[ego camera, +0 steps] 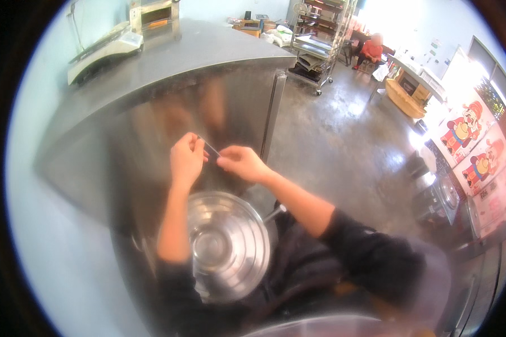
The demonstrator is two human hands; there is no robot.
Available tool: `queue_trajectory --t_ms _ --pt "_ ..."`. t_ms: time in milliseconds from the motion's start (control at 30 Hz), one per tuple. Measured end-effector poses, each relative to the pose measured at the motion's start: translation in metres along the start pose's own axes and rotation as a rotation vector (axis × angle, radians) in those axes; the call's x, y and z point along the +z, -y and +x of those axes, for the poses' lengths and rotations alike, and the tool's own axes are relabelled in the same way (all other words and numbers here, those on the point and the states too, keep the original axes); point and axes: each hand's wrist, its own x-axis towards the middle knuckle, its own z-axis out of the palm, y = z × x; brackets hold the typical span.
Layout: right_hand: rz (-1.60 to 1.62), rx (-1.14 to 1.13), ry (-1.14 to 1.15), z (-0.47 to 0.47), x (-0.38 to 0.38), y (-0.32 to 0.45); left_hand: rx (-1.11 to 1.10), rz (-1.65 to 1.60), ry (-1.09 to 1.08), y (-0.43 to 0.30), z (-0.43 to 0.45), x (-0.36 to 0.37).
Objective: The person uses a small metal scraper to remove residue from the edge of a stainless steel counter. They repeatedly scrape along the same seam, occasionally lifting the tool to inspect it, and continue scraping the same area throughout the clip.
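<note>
Between my two hands runs a thin, narrow strip (210,146), dark along its length; I cannot tell what it is made of. My left hand (187,158) pinches its upper left end between thumb and fingers. At the lower right end, my right hand (241,161) grips it with the fingertips. Below my forearms sits a round, shiny metal basin (236,236) with stepped rings, partly covered by my left forearm. A pale rod-like handle (275,213) sticks out beside its right rim.
A stainless steel counter (219,44) stands ahead, carrying a white scale-like device (105,50). Beyond it is a wheeled tray rack (316,46). A seated person (371,50) in red is far back. Printed cartoon sheets (468,130) and a metal appliance (440,198) are at right.
</note>
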Motion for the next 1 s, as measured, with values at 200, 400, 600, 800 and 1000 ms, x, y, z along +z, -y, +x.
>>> queue_trajectory --t_ms 200,400,600,800,1000 --pt "0.038 0.056 -0.1 0.011 -0.008 -0.017 0.005 0.002 0.01 0.005 0.001 -0.002" --pt "-0.193 0.238 -0.114 0.002 -0.024 -0.035 -0.004 0.048 0.015 0.004 0.001 -0.005" --pt "-0.533 0.038 -0.256 -0.016 -0.026 -0.036 0.021 0.15 -0.008 0.003 -0.002 0.0" --pt "-0.427 -0.055 -0.357 -0.019 -0.023 -0.035 0.118 0.239 -0.085 0.004 -0.001 0.0" --pt "-0.189 0.113 -0.29 -0.018 -0.03 -0.041 0.209 0.411 -0.158 -0.002 -0.005 -0.004"
